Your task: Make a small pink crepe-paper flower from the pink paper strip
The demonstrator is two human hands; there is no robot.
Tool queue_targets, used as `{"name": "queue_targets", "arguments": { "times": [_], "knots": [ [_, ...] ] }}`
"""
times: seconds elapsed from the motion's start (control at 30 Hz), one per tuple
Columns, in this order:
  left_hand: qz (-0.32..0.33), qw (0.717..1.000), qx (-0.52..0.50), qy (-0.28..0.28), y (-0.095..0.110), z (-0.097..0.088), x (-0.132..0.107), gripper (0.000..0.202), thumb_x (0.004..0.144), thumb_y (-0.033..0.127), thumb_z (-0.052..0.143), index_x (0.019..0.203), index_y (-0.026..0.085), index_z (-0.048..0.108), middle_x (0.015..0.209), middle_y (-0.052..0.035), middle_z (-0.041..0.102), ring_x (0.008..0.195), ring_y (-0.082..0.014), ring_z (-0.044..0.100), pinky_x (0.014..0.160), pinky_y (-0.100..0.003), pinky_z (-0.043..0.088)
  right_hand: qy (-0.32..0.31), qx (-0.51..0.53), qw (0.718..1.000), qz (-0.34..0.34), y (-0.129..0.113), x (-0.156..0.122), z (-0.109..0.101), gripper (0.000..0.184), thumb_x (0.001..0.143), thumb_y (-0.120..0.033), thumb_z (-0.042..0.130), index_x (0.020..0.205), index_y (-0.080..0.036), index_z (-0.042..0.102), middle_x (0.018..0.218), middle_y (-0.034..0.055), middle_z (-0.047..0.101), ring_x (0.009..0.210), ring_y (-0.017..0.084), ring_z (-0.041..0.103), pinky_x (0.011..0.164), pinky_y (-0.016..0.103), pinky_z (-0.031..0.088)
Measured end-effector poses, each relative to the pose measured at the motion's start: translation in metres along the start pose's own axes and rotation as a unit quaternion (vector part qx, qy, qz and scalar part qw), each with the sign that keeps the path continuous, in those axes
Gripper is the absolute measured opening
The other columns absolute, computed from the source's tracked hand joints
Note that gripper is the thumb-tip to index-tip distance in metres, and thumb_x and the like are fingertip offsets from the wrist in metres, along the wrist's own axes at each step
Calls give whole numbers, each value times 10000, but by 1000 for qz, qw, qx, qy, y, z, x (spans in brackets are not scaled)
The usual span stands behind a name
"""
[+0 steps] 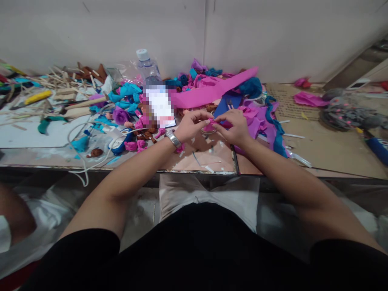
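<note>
Between my two hands is a small piece of pink crepe paper (209, 126), pinched from both sides just above the table. My left hand (194, 126), with a metal watch (173, 138) on its wrist, grips the paper's left side between thumb and fingers. From the right, my right hand (233, 126) closes its fingertips on the same piece. A long pink crepe strip (209, 93) lies behind the hands. Close beyond my right hand are a dark blue sheet (223, 106) and crumpled purple paper (256, 121).
A phone (160, 107) and a clear bottle (148, 68) stand left of centre among several rolled paper flowers. A white cable (83, 161) hangs over the front edge. Wooden sticks (65, 83) cover the far left. Cardboard (291, 141) lies on the right; a grey bundle (348, 111) rests there.
</note>
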State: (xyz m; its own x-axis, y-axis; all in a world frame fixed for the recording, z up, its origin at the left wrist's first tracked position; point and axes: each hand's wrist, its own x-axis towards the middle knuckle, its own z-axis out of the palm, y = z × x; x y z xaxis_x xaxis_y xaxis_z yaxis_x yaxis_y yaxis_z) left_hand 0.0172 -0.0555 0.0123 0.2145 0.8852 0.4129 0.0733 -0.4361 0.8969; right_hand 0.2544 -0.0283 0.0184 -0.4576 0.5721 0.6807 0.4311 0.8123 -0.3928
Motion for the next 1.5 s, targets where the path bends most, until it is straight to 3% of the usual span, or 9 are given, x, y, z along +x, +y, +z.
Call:
{"name": "queue_targets", "arguments": {
  "times": [0.17, 0.57, 0.8, 0.97, 1.1, 1.23, 1.5],
  "knots": [
    [-2, 1000, 4, 0, -3, -2, 1, 351, 914, 470, 865, 1138, 201, 841, 1151, -100, 850, 993, -208, 782, 916, -368, 613, 4, -1, 1000, -5, 0, -1, 0, 470, 1054, -691, 636, 992, -263, 817, 970, 75, 841, 988, 304, 728, 1040, 531, 450],
    [18, 999, 40, -29, 1, 1, 0, 495, 942, 626, 823, 1171, 188, 819, 1177, -115, 822, 1064, -227, 754, 924, -351, 599, -9, -15, 1000, -4, 3, -1, 5, 485, 1084, -662, 548, 942, -246, 752, 932, 75, 797, 948, 288, 689, 1017, 526, 435],
    [36, 997, 64, -38, 5, -1, 0, 485, 963, 645, 796, 1140, 196, 847, 1227, -126, 836, 1136, -245, 764, 1051, -396, 589, -12, -5, 1000, 17, -2, 0, 2, 417, 1052, -620, 614, 926, -247, 754, 936, 71, 798, 972, 299, 684, 1078, 547, 409],
    [13, 999, 30, -18, 2, 2, -1, 552, 905, 664, 855, 1217, 210, 821, 1202, -127, 840, 1088, -241, 788, 957, -377, 630, -21, -16, 999, 30, -2, 0, 2, 375, 1047, -586, 629, 960, -248, 766, 986, 81, 813, 1022, 316, 684, 1088, 549, 396],
    [11, 999, 48, 1, 2, 3, -2, 540, 886, 673, 865, 1110, 183, 846, 1165, -132, 848, 1022, -225, 790, 909, -354, 637, -23, -24, 999, 32, -3, -1, 3, 386, 1060, -591, 618, 959, -251, 769, 980, 77, 813, 1020, 306, 682, 1094, 535, 391],
    [1, 999, 54, 0, 4, 3, -4, 535, 823, 609, 939, 1128, 177, 860, 1181, -139, 844, 979, -213, 784, 860, -338, 634, -19, -24, 999, 29, 0, -1, 4, 426, 1068, -633, 610, 963, -255, 775, 976, 75, 815, 1013, 304, 690, 1095, 535, 393],
    [-6, 1000, 26, -2, 1, 1, 0, 551, 833, 637, 923, 1154, 193, 866, 1225, -140, 845, 1031, -233, 794, 898, -351, 633, -19, -7, 1000, 17, 2, 0, 2, 499, 1023, -734, 627, 1029, -264, 793, 1036, 89, 837, 1054, 333, 708, 1090, 554, 413]
  ]
}}
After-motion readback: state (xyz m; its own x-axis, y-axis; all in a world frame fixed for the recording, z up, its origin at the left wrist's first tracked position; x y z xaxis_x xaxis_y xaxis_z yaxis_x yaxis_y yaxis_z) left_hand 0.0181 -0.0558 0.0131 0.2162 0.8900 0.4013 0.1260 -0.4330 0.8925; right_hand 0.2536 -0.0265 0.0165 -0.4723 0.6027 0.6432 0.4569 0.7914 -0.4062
